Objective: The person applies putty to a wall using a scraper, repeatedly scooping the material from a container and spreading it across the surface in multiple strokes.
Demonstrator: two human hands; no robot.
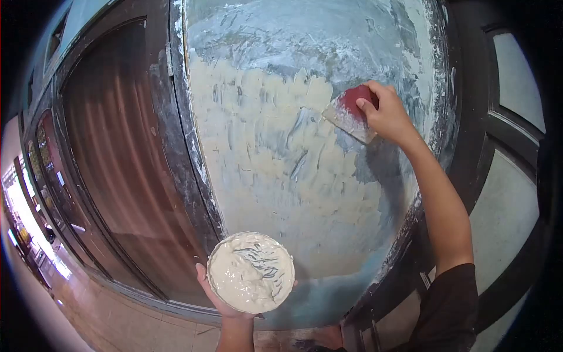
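Observation:
My right hand (pixel 387 112) grips a red putty knife (pixel 355 111), its wide blade smeared with putty and held against or very close to the wall. Cream-coloured putty (pixel 264 152) covers much of the middle of the wall panel (pixel 328 29) in rough, patchy strokes, with grey-blue surface showing through. Low in front of the wall, my left hand (pixel 212 290) supports a round container (pixel 218 287) from below. Wet putty (pixel 237 284) fills it, scraped thin toward the upper right. Most of the left hand's fingers are hidden behind the container.
To the left stands a dark-framed glass door (pixel 117 146) with a brown curtain behind it. Dark wooden framing (pixel 498 117) with pale panels borders the wall on the right. Tiled floor (pixel 117 311) shows at the lower left.

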